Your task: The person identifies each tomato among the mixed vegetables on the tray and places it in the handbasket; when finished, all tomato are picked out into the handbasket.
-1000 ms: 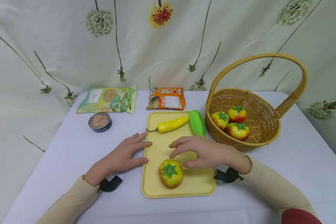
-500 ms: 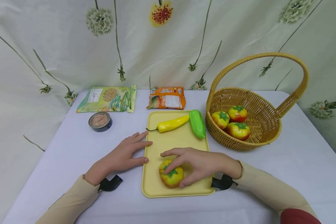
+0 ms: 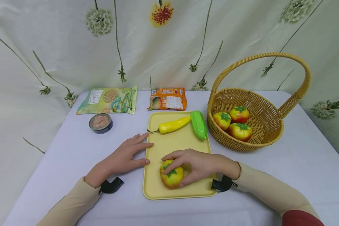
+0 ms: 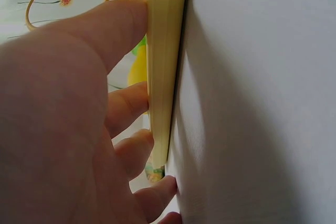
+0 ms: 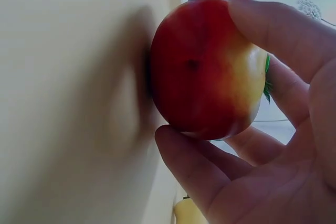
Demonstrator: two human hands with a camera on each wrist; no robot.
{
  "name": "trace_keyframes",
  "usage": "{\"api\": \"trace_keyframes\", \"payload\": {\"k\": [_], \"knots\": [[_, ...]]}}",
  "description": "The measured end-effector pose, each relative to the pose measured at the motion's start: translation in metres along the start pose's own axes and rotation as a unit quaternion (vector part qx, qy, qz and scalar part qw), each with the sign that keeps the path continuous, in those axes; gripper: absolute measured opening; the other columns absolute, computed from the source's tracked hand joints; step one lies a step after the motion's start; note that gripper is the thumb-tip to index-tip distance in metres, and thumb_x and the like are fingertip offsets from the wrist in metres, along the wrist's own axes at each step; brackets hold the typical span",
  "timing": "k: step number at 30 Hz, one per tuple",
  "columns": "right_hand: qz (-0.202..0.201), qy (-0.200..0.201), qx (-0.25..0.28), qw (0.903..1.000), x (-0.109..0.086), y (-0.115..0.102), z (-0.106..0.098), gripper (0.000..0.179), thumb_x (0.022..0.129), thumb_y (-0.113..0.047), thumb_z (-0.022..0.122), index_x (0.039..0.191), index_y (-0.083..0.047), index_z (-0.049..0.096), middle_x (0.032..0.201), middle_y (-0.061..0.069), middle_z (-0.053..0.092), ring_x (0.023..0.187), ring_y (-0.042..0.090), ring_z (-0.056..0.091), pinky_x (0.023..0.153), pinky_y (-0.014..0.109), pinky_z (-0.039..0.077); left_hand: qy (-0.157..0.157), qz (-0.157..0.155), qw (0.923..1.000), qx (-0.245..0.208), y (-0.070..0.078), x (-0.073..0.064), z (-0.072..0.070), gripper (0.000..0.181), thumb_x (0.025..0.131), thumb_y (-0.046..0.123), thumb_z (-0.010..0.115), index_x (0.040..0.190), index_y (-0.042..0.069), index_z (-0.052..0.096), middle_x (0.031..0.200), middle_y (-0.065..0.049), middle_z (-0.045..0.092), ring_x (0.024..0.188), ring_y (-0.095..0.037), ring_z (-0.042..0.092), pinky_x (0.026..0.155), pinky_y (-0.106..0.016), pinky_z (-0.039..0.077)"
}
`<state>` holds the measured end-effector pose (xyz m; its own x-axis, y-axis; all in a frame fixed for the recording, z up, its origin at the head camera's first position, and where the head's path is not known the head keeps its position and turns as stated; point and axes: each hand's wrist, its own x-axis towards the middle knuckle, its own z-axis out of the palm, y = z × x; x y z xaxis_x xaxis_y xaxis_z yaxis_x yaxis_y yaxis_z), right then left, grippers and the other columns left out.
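Observation:
A glossy tomato [image 3: 170,182], yellow above and red below with a green star-shaped leaf top, is on the pale yellow tray [image 3: 183,193]. My right hand [image 3: 197,163] grips it from the right, its thumb on one side and its fingers over the other. In the right wrist view, the tomato's red underside [image 5: 194,66] shows, close against the tray surface. My left hand [image 3: 128,155] lies with fingers spread at the tray's left edge, its fingertips against the tray wall [image 4: 165,51] in the left wrist view. A yellow pepper [image 3: 173,125] and a green pepper-like vegetable [image 3: 199,125] lie at the tray's far end.
Right of the tray stands a wicker basket [image 3: 260,135] with a tall handle, holding 3 similar tomatoes [image 3: 239,131]. Behind the tray lies an orange packet [image 3: 168,99]. A green bag [image 3: 107,100] and a round tin [image 3: 100,123] are at the back left.
My right hand has come down and toward me from above the tray and closed its fingers and thumb round the tomato. The left hand has stayed in place.

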<state>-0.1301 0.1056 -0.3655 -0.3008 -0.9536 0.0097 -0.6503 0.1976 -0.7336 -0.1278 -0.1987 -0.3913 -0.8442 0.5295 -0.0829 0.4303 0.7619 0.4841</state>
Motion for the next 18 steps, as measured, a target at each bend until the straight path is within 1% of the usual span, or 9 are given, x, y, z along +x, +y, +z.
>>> {"api": "trace_keyframes", "payload": {"k": [8,14,18], "knots": [[0.0,0.001,0.014,0.9999,0.0002,0.0012,-0.0001,0.049,0.086,-0.02,0.083,0.132,-0.014,0.068,0.155,0.015,0.05,0.143,0.028,0.05,0.12,0.04,0.041,0.0,0.0,1.0,0.005,-0.0008,0.0,0.0003,0.06,0.093,0.043,0.071,0.145,0.018,0.058,0.168,-0.011,0.032,0.154,-0.049,0.024,0.12,-0.072,0.022],[-0.005,0.004,0.004,1.0,0.0003,0.0014,-0.0002,0.049,0.087,-0.02,0.082,0.133,-0.014,0.068,0.154,0.016,0.051,0.143,0.026,0.05,0.119,0.038,0.042,0.001,-0.001,1.0,0.004,-0.0001,-0.0001,-0.0001,0.06,0.093,0.044,0.071,0.146,0.019,0.058,0.168,-0.011,0.032,0.154,-0.049,0.024,0.12,-0.072,0.022],[-0.006,0.006,0.009,0.9999,0.0004,0.0022,-0.0001,0.049,0.088,-0.021,0.082,0.133,-0.013,0.067,0.154,0.016,0.051,0.142,0.027,0.051,0.119,0.038,0.042,0.0,-0.003,1.0,0.0,0.0002,-0.0002,-0.0001,0.06,0.093,0.044,0.071,0.146,0.019,0.058,0.168,-0.01,0.031,0.154,-0.049,0.023,0.121,-0.071,0.022]]}}
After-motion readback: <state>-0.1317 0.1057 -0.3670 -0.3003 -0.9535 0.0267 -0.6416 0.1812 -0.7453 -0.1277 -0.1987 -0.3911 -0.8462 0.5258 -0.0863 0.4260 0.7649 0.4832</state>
